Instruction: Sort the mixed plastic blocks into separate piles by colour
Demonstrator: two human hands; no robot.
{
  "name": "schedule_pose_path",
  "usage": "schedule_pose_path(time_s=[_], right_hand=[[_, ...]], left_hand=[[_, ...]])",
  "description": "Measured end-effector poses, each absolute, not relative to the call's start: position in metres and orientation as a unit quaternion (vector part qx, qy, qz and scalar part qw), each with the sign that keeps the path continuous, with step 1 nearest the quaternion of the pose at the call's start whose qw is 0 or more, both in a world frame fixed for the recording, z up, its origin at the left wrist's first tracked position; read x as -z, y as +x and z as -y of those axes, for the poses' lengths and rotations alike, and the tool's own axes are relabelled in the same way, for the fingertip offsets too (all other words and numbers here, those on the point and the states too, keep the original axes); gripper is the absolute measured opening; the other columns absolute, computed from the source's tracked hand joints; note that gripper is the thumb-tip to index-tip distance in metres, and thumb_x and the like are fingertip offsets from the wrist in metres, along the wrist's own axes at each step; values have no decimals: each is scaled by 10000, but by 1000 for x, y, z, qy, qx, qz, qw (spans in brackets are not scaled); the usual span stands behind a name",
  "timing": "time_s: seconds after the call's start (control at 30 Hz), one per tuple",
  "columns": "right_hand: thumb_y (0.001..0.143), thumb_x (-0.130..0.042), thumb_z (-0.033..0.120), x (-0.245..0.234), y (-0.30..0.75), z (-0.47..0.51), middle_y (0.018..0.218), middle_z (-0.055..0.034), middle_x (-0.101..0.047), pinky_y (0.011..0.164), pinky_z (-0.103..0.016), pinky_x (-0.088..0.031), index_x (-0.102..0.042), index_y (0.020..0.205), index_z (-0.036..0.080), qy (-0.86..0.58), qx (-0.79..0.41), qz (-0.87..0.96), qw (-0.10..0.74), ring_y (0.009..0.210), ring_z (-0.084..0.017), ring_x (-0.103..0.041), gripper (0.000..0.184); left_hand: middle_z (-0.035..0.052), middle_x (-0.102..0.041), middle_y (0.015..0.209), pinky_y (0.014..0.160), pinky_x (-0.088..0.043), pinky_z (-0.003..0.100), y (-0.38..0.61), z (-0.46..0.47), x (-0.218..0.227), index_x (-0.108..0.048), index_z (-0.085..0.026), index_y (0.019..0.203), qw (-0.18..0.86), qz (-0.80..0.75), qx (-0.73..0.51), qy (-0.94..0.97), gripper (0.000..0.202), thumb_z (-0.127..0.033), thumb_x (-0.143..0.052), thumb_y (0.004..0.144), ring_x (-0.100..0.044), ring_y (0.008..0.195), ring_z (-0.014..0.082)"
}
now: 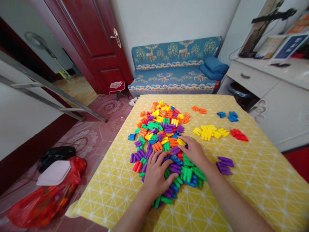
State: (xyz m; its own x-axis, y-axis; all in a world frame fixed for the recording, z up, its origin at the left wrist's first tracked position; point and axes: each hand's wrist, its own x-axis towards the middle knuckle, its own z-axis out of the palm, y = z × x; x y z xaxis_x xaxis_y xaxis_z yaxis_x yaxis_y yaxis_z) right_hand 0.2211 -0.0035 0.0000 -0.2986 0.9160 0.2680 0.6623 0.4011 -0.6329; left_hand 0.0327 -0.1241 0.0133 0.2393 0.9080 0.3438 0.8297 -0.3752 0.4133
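Observation:
A heap of plastic building blocks [154,125], each like short tubes joined side by side, covers the table's left and middle in mixed colours. My left hand [158,172] rests on the near part of the heap, fingers spread and holding nothing. At the heap's right side, my right hand [194,151] has its thumb and index finger around a yellow block [181,142]. Under the right wrist lie green blocks [187,174]. Apart on the right are yellow blocks [209,132], purple blocks [225,165], red blocks [238,134], blue blocks [232,116] and orange blocks [199,110].
A yellow patterned cloth [101,193] covers the table. Behind it stands a blue sofa [169,71]; a white cabinet [277,83] is at right. On the floor at left are a red plastic bag [41,206] and a metal ladder [55,93].

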Motion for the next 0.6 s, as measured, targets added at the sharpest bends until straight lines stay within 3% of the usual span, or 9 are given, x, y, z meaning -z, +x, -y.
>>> schedule_pose_path(time_s=[0.17, 0.37, 0.6], right_hand=[[816, -576, 258, 6, 217, 13, 1101, -83, -668, 940, -442, -469, -670, 1103, 237, -504, -208, 760, 354, 1051, -257, -596, 302], [778, -626, 300, 8, 225, 21, 1203, -86, -645, 1000, -472, -438, -639, 1173, 243, -496, -251, 755, 349, 1132, -275, -578, 399], [839, -581, 378, -7, 218, 32, 1129, -69, -685, 926, -401, -491, -656, 1118, 219, -504, -346, 646, 457, 1039, -245, -627, 329]], left_hand=[[80, -555, 1325, 1083, -340, 558, 31, 125, -11, -661, -258, 1095, 80, -551, -296, 776, 358, -494, -620, 829, -421, 1286, 326], [82, -597, 1264, 1069, -364, 544, 29, 125, -9, -655, -256, 1095, 95, -540, -329, 769, 318, -440, -629, 836, -458, 1262, 314], [85, -553, 1315, 1024, -443, 468, 27, 121, -18, -596, -280, 1212, 132, -564, -370, 727, 332, -336, -581, 885, -504, 1230, 267]])
